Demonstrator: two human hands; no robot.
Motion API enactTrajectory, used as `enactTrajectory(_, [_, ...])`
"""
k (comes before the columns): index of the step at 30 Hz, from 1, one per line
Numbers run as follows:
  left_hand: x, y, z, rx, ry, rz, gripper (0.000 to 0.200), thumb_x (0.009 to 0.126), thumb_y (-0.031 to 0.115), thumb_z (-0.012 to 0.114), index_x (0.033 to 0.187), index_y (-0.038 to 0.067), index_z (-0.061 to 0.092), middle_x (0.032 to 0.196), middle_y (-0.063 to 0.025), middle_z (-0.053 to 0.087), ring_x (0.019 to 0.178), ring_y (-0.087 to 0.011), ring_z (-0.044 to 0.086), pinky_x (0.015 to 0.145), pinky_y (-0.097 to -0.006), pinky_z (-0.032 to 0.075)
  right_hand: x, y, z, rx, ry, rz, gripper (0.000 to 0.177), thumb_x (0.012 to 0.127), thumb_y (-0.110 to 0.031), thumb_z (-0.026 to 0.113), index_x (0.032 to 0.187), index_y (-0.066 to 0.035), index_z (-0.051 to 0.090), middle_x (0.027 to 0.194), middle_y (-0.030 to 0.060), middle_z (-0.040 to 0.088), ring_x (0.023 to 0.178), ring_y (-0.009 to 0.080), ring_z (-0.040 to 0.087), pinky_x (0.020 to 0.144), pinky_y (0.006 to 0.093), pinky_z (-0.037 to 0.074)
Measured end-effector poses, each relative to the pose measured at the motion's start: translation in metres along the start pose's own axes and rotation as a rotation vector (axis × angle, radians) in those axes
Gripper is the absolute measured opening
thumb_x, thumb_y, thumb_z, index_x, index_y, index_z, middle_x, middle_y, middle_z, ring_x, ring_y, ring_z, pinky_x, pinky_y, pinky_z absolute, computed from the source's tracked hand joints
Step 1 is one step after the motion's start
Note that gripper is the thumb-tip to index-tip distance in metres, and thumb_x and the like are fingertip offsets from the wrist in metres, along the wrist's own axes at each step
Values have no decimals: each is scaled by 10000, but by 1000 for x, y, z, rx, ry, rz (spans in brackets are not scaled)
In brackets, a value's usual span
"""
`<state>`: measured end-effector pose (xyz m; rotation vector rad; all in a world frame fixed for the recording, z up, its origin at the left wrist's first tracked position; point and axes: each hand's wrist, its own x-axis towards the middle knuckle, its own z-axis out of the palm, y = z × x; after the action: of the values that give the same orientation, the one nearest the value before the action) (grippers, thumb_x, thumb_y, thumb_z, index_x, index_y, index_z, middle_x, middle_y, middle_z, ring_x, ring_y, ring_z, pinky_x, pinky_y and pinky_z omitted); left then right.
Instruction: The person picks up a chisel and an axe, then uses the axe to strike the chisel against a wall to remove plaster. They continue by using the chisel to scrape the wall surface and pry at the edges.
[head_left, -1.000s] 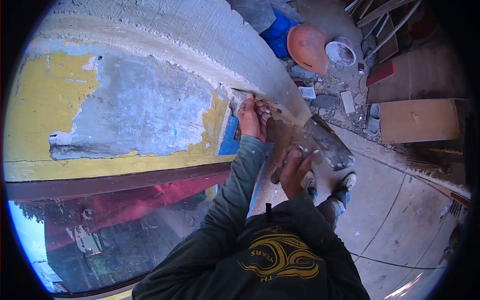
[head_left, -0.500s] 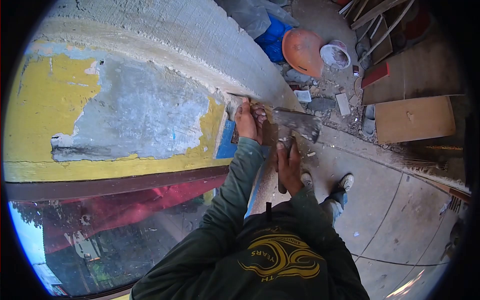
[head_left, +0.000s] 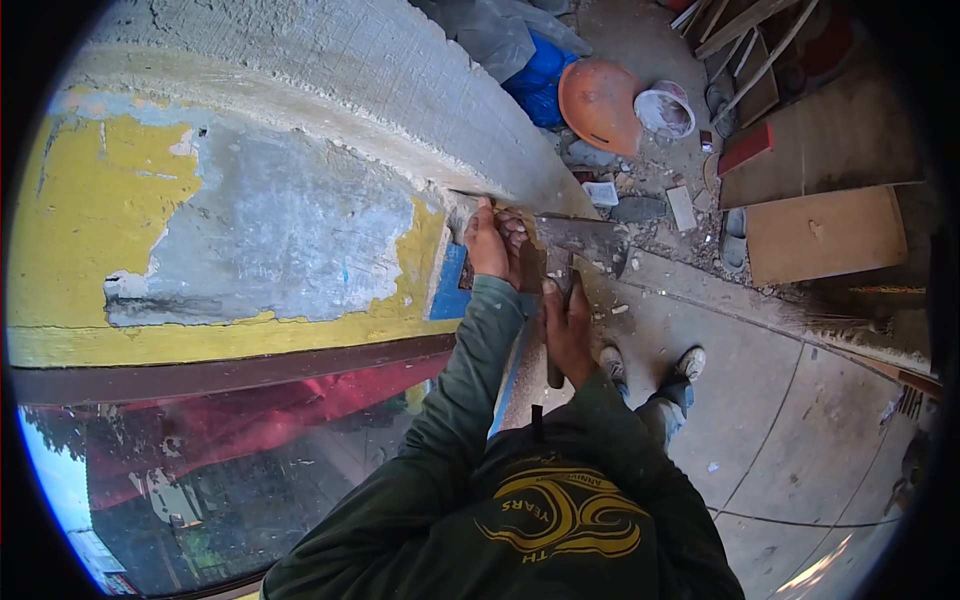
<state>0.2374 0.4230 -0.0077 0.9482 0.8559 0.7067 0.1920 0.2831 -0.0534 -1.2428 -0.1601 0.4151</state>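
My left hand (head_left: pixel 490 245) is raised against the end of the low wall. Its fingers are curled at the rough corner, and what they grip, if anything, is hidden. Close on its right, my right hand (head_left: pixel 568 328) is wrapped around the dark handle of a broad-bladed metal hand tool (head_left: pixel 585 238). The wide grey blade lies just beyond my fingers, its left end near my left fingertips. Pale flecks lie around the blade. The wall (head_left: pixel 290 230) has bare grey plaster where the yellow paint has peeled, with a blue strip (head_left: pixel 449 285) at the corner.
A thick concrete ledge (head_left: pixel 330 90) curves above the wall. Beyond it are an orange basin (head_left: pixel 600 105), a white bucket (head_left: pixel 664 110), a blue bag (head_left: pixel 542 80) and rubble. Wooden boards (head_left: pixel 828 237) lean at the right. Dark glass (head_left: pixel 270 480) fills the lower left.
The blade and my right hand have shifted slightly left, and the blade's tilt differs a little. My left hand stays at the wall corner. The whole view has moved slightly.
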Motion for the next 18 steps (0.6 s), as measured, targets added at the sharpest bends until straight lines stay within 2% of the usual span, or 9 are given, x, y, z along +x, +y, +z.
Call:
enactTrajectory(2, [1,1,-3,-4,-3,-5,344,993,340,493,863,29,561,753,-93,626,578,-134,557,500,-262,470,-4,-28,-11,212,-112,303,393,978,-280,523,1194,43,463,782,98,571,654,176,554,618,323,476])
enactTrajectory(4, [6,2,0,-32,-7,0,301,991,328,505,901,41,516,754,-102,624,564,-139,563,480,-261,471,-7,-9,4,311,-4,276,407,976,-277,526,1204,53,460,791,95,570,680,173,558,639,320,477])
enactTrajectory(6, [3,0,-4,-49,-4,-17,271,990,315,517,939,53,470,755,-110,622,551,-144,570,461,-260,472,-2,34,18,-83,37,29,292,991,-267,501,1128,-11,481,720,16,516,573,78,495,509,239,413])
enactTrajectory(7, [3,0,-5,-55,-12,-20,275,989,317,520,937,52,467,758,-110,622,554,-143,569,461,-259,472,4,-3,18,-43,88,-164,229,993,-272,491,1045,-50,473,671,-5,465,506,53,452,447,204,350])
enactTrajectory(8, [4,0,-3,-66,-21,-19,279,988,319,522,935,52,463,760,-110,621,558,-143,569,461,-258,471,6,-18,7,-48,89,-169,229,993,-272,491,1045,-50,473,671,-5,465,506,53,452,447,204,350])
enactTrajectory(10, [1,-1,-7,-74,-32,-24,280,987,320,524,939,51,459,761,-112,621,559,-143,566,460,-259,469,3,-32,-13,207,-102,232,283,993,-312,481,1110,-56,450,677,13,492,453,79,447,393,239,373])
enactTrajectory(14, [2,2,-1,-19,17,2,354,991,339,499,857,17,560,760,-111,632,581,-153,573,497,-266,467,-8,-35,10,559,204,153,239,1001,-296,467,1077,-71,450,661,13,485,443,88,443,392,243,382])
enactTrajectory(16, [3,0,-2,-36,-1,-3,352,990,339,501,865,16,560,755,-108,629,581,-152,572,498,-266,466,-4,-26,9,451,133,164,224,1000,-287,470,1067,-74,448,655,12,482,452,79,446,392,239,378])
enactTrajectory(18, [5,0,-2,-54,-21,2,350,990,339,503,872,14,560,751,-105,626,581,-151,571,499,-266,466,3,-35,-2,225,-136,276,251,992,-312,483,1042,-67,453,644,12,476,460,87,459,396,239,376])
